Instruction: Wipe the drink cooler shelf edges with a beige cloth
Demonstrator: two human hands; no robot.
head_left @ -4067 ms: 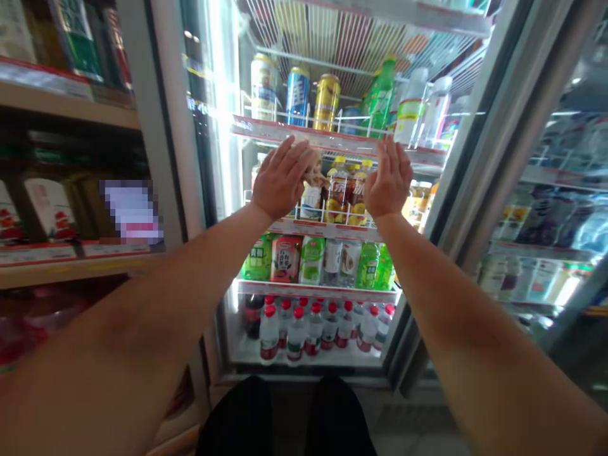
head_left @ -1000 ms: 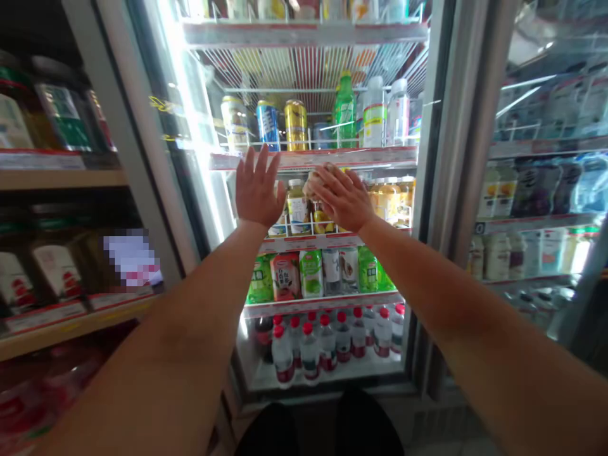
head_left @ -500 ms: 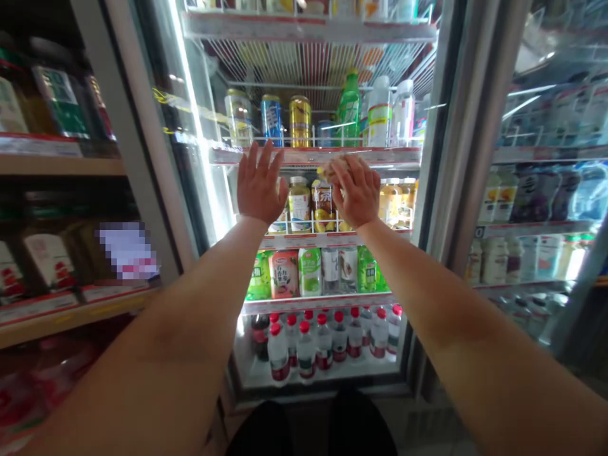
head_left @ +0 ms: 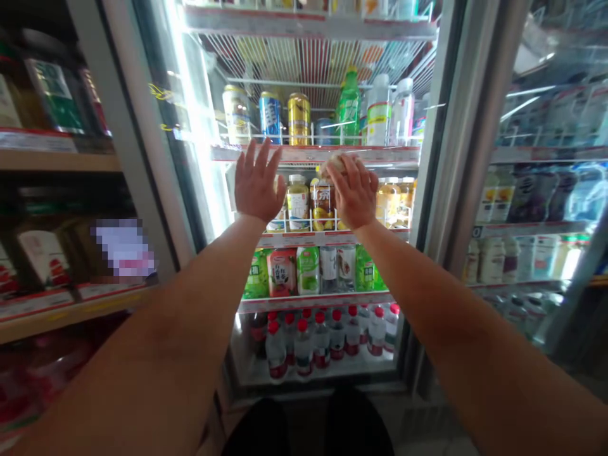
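My left hand (head_left: 259, 183) is raised in front of the lit drinks fridge, its fingers spread and its palm facing the shelves. It holds nothing. To the right, my right hand (head_left: 356, 193) has its fingers bent over a crumpled beige cloth (head_left: 336, 163), which is mostly hidden beneath them. Light streaks suggest a glass pane before the shelves; contact with it is hard to make out. Between the hands stand a pale-labelled bottle (head_left: 298, 202) and a brown tea bottle (head_left: 322, 206). Just above are a blue can (head_left: 270, 117) and a gold can (head_left: 299, 119).
Red-capped water bottles (head_left: 303, 348) fill the fridge's bottom. Green and red drink bottles (head_left: 282, 272) line the shelf above. A wooden shelf (head_left: 57, 162) with large bottles stands left. Metal door frames (head_left: 475, 145) and another fridge are at right. My dark-clad knees (head_left: 358, 421) are below.
The view has shifted slightly. Against the shelves, both hands stay in nearly the same place, and the cloth is still under my right fingers.
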